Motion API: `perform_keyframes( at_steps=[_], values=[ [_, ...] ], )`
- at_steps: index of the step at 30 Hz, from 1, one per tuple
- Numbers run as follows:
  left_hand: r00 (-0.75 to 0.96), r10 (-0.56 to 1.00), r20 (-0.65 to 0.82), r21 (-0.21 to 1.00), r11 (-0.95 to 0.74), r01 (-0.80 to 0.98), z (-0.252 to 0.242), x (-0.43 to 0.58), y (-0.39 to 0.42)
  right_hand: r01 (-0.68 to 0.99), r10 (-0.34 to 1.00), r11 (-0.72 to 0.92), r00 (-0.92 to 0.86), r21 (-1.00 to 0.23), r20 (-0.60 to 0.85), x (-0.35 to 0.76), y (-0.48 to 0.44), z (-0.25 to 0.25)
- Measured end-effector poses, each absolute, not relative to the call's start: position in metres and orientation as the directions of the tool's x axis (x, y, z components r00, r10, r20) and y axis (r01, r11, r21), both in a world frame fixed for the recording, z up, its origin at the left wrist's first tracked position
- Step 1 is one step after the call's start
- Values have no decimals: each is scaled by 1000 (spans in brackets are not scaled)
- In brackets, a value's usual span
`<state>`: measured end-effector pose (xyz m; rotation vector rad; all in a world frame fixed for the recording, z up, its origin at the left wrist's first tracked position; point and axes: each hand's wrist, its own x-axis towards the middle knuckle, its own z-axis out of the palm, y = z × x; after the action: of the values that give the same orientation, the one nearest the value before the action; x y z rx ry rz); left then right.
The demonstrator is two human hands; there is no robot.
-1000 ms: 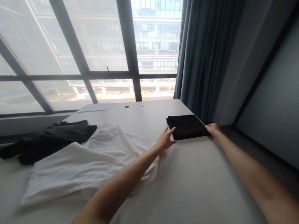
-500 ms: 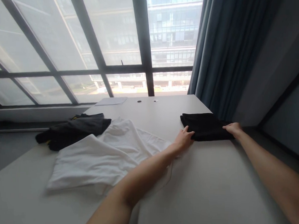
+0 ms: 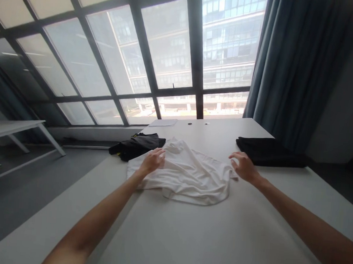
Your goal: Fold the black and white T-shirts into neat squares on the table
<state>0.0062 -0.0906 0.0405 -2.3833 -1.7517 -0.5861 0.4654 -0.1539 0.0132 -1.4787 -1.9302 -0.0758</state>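
A white garment (image 3: 192,172) lies spread and wrinkled over the middle of the white table (image 3: 170,231). Over its left part is my left hand (image 3: 153,161), fingers apart and holding nothing; whether it touches the cloth I cannot tell. My right hand (image 3: 243,166) is beside the garment's right edge, open, with its fingers curved and nothing between them. Behind that hand, at the table's right, lies a folded black cloth (image 3: 271,152).
A crumpled dark garment (image 3: 138,145) lies at the table's left edge. Farther back are a flat pale sheet (image 3: 163,123) and two small round table fittings. Another white table (image 3: 12,126) stands at the far left. Windows and a blue curtain (image 3: 290,75) are behind.
Both hands have left the black cloth and moved to the white garment, my left hand leftward across it. The view has turned left, so the second table now shows.
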Motion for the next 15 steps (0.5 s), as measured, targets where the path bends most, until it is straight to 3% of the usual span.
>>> perform_keyframes(
  at_steps=[4,11,15],
  values=[
    [267,932,246,98,-297,950,4,-55,-116,766,820,531,-357,-363,447,371,-201,-9],
    [99,988,118,121,-113,986,-20,-42,-145,788,815,573,-517,-227,261,374,-210,-23],
    [61,983,176,164,-91,982,-18,-16,-168,844,817,524,-461,-114,347,398,-202,-7]
  ],
)
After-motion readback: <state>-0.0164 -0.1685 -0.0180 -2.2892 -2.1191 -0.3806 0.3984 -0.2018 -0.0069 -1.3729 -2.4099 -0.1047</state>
